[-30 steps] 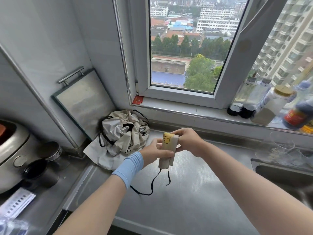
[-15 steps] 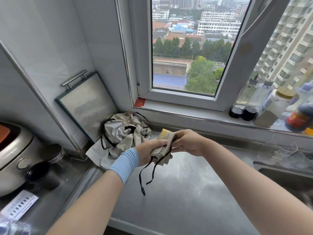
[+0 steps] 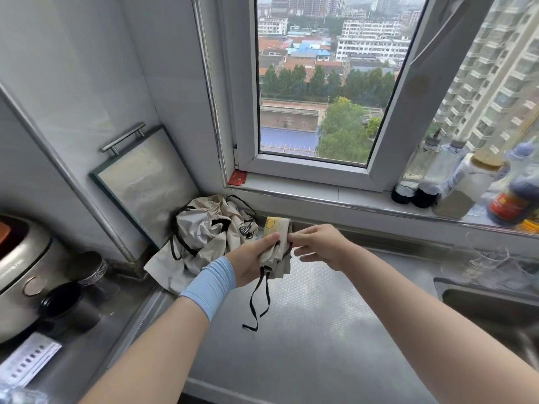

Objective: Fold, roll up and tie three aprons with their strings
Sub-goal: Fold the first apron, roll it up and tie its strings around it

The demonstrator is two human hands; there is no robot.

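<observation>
A rolled beige apron (image 3: 276, 228) with a yellow print is held above the steel counter (image 3: 320, 316). My left hand (image 3: 253, 263), with a light blue wristband, grips the roll from the left. My right hand (image 3: 318, 246) pinches a black string at the roll's right side. Two black string ends (image 3: 256, 304) dangle below the roll. A crumpled heap of beige aprons (image 3: 210, 231) with black strings lies in the back left corner of the counter.
A cutting board (image 3: 145, 182) with a metal handle leans on the wall behind the heap. A rice cooker (image 3: 20, 272) and a black cup (image 3: 62, 304) stand at the left. Bottles and jars (image 3: 466, 182) line the windowsill. A sink (image 3: 490, 304) opens at the right.
The roll went from upright to tilted and looser. My right hand shifted from its top to the string at its side. The dangling strings now hang straighter below.
</observation>
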